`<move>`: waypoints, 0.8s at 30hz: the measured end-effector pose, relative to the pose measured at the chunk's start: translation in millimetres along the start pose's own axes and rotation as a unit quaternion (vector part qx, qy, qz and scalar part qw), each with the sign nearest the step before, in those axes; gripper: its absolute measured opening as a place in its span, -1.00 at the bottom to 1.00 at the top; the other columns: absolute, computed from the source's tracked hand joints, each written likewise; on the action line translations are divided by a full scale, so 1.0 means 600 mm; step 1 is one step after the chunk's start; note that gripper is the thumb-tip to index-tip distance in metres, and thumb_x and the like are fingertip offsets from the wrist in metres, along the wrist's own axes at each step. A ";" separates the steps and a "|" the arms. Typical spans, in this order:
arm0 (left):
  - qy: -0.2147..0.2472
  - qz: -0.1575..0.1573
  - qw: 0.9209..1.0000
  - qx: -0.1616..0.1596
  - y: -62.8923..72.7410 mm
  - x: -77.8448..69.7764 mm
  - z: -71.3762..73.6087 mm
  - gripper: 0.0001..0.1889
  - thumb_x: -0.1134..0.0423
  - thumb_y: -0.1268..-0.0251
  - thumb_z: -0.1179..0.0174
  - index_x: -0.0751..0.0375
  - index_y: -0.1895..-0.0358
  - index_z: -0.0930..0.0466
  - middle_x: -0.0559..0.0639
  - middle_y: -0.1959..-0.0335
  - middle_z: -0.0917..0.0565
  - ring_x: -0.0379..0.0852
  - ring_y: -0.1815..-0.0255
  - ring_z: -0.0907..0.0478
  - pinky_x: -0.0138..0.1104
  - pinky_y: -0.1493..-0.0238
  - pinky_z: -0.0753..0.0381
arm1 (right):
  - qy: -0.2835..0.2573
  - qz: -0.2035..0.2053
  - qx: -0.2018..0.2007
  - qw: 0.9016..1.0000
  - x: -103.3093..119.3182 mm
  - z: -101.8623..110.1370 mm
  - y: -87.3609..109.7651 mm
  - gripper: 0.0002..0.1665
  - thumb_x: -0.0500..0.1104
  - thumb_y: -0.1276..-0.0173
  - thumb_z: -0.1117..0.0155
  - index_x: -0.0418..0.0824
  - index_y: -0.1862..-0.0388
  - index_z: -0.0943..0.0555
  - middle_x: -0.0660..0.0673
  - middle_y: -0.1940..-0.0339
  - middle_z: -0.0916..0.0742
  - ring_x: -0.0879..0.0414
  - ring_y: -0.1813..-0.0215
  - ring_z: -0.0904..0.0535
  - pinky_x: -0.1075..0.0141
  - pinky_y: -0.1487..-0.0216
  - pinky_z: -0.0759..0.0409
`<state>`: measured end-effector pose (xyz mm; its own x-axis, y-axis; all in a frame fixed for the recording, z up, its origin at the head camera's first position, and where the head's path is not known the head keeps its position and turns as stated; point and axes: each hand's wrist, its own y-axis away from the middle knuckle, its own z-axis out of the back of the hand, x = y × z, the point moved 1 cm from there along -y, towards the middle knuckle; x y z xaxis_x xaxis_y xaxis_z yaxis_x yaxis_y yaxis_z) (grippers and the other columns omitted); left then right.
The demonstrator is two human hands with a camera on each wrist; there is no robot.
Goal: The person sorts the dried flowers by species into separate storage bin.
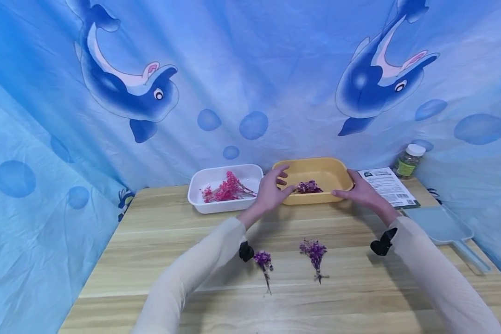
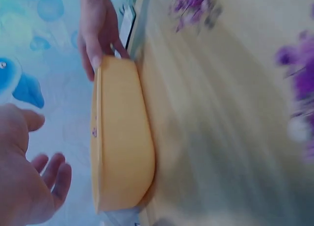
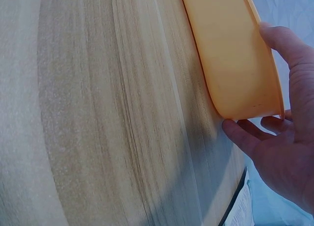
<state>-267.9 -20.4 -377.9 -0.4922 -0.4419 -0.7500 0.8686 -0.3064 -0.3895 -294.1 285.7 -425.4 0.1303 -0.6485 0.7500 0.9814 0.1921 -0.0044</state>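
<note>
A yellow plastic basin [image 1: 317, 199] stands at the back of the table with a small bunch of dried purple flowers [image 1: 309, 187] inside. At its right end my right hand [image 1: 362, 190] grips the rim, thumb over the edge and fingers against the outer wall, as the right wrist view shows. My left hand [image 1: 270, 190] hovers by the left end, fingers spread and slightly bent; the left wrist view shows it apart from the basin wall. Two purple bunches lie on the table between my forearms, a fuller one [image 1: 314, 253] and a smaller one [image 1: 263, 260].
Left of the yellow basin stands a white basin [image 1: 217, 208] holding pink dried flowers [image 1: 227, 189]. To the right are a printed sheet [image 1: 386, 185], a jar with a white lid [image 1: 407, 162] and a light blue dustpan [image 1: 440, 225]. A blue dolphin curtain [image 1: 284, 83] hangs behind the table.
</note>
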 end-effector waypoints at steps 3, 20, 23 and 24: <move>0.004 -0.007 1.000 -0.029 0.028 -0.001 0.006 -0.32 0.39 -0.17 -0.42 0.31 -0.38 -0.40 0.26 0.01 -0.62 0.20 0.12 -0.68 -0.29 0.14 -0.71 | -0.001 0.000 -0.002 1.000 -0.004 0.002 0.001 0.36 0.19 -0.26 -0.44 -0.42 -0.60 0.21 -0.61 -0.48 -0.16 -0.49 -0.43 -0.16 -0.26 -0.43 -0.15; -0.027 0.041 0.995 -0.084 0.192 -0.002 0.040 -0.19 0.28 -0.09 -0.49 0.29 -0.43 -0.33 0.21 -0.19 -0.59 0.20 0.04 -0.65 -0.02 0.09 -0.70 | -0.001 0.006 0.005 1.000 0.000 0.003 0.001 0.37 0.20 -0.27 -0.43 -0.43 -0.59 0.23 -0.62 -0.47 -0.15 -0.50 -0.43 -0.15 -0.28 -0.43 -0.13; -0.061 0.057 0.993 -0.088 0.222 -0.002 0.040 -0.14 0.22 -0.07 -0.52 0.28 -0.46 -0.31 0.19 -0.21 -0.59 0.15 0.03 -0.65 -0.02 0.05 -0.68 | -0.004 0.006 0.007 1.000 0.001 0.002 0.001 0.37 0.19 -0.28 -0.43 -0.44 -0.59 0.24 -0.63 -0.48 -0.14 -0.50 -0.44 -0.14 -0.27 -0.43 -0.12; -0.070 0.063 0.992 -0.088 0.231 -0.002 0.040 -0.13 0.20 -0.06 -0.52 0.28 -0.46 -0.30 0.20 -0.21 -0.59 0.14 0.03 -0.65 -0.02 0.04 -0.67 | -0.005 0.007 0.008 1.000 0.001 0.002 0.000 0.37 0.19 -0.28 -0.43 -0.44 -0.59 0.24 -0.63 -0.47 -0.14 -0.50 -0.44 -0.14 -0.27 -0.43 -0.13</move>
<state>-148.2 -82.5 -418.4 -0.3724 -0.5830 -0.7221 0.9139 -0.0950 -0.3946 -293.8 285.9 -424.2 0.1420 -0.6386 0.7563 0.9772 0.2123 -0.0042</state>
